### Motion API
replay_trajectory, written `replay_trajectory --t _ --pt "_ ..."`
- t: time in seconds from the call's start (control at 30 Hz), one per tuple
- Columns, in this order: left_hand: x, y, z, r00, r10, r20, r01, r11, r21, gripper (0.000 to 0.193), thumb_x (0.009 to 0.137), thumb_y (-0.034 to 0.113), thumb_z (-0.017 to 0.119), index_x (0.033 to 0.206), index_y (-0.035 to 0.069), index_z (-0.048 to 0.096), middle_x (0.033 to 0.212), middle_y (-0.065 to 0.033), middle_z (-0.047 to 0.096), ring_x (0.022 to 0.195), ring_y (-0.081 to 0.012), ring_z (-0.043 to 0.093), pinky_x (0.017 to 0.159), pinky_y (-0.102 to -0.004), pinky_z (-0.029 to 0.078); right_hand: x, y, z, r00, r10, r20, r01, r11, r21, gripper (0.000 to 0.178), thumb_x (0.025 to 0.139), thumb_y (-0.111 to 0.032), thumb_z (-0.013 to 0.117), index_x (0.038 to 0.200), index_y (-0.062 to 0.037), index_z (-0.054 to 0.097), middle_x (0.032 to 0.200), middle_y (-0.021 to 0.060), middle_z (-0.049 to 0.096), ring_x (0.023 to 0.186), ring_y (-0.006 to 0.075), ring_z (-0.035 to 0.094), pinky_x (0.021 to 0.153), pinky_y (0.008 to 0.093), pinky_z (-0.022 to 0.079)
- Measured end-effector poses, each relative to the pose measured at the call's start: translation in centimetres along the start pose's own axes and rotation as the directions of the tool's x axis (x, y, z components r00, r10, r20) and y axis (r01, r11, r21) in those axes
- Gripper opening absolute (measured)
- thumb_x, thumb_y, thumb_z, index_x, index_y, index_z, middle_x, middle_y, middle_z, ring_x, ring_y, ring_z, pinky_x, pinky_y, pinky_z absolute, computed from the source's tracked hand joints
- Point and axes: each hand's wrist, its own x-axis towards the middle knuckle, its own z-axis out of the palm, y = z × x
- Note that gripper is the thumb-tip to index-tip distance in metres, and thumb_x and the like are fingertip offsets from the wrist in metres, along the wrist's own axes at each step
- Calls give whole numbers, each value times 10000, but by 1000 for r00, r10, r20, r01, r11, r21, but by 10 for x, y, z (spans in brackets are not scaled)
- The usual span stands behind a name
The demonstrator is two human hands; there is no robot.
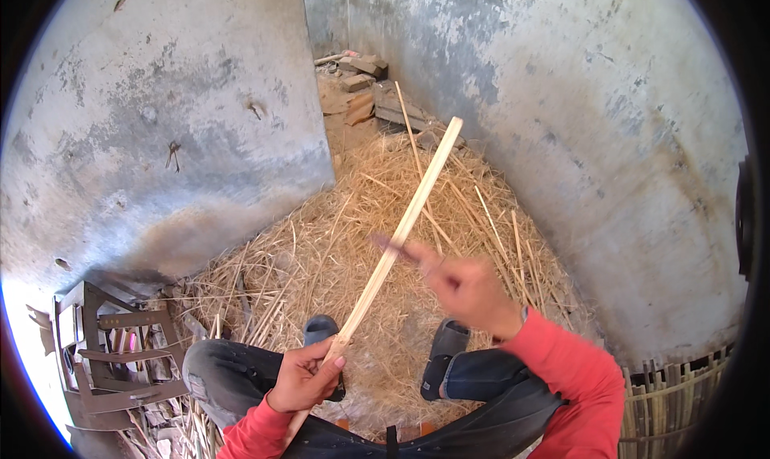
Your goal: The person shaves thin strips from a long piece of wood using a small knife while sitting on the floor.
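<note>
A long pale strip of split bamboo (405, 221) slants from my lap up to the far right, with fine lines along its length. My left hand (309, 375) is closed around its lower part, thumb on top, and the lower end runs back under my left forearm. Beside the strip's middle, my right hand (475, 294) is curled and smeared by motion. From it a thin dark shape (391, 242) reaches across the strip; whether it is a blade or an outstretched finger is too blurred to make out.
Shavings and thin slivers (321, 242) cover the floor around my feet. Broken bricks (361, 74) lie by the far corner between stained walls (609, 138). A dark wooden frame (128, 355) stands at left, and a slatted bamboo basket (678, 403) at lower right.
</note>
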Motion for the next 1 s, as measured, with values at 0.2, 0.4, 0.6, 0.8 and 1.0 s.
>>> replay_trajectory --t 0.2,0.4,0.6,0.8,1.0 --pt "0 -3 -2 999 28 43 -29 999 27 444 1064 88 574 1491 -5 495 626 57 495 470 -17 416 437 -216 320 -10 3 14 996 40 -86 -39 999 10 316 1019 -136 625 1312 -39 693 557 48 472 473 77 422 453 308 366" --pt "2 -1 -2 999 34 -19 -33 998 57 426 1066 98 574 1475 -3 511 592 52 482 446 -20 407 414 -214 321 -4 -10 21 999 -35 33 34 999 34 348 1013 -133 633 1349 -49 668 576 69 536 486 59 466 456 284 380" --pt "3 10 3 999 -37 -1 37 999 25 360 1083 141 547 1401 -27 562 582 43 446 438 -33 384 414 -232 352 -22 -10 44 987 75 -145 -57 991 123 378 997 -95 646 1373 -71 656 610 157 561 480 69 475 469 267 398" --pt "1 7 3 1000 -13 -1 13 1000 25 351 1088 157 545 1391 -17 569 578 36 431 447 -40 377 428 -239 366 -13 -12 29 988 155 8 -154 968 198 388 997 -89 640 1384 -86 651 696 175 641 520 62 496 484 273 415" --pt "-1 7 2 999 -49 -10 49 999 -1 360 1087 164 548 1400 -13 565 581 35 427 452 -42 374 430 -238 359 -24 -22 41 990 121 76 -132 976 170 353 1019 -143 625 1349 -23 661 839 107 762 557 53 518 506 274 433"
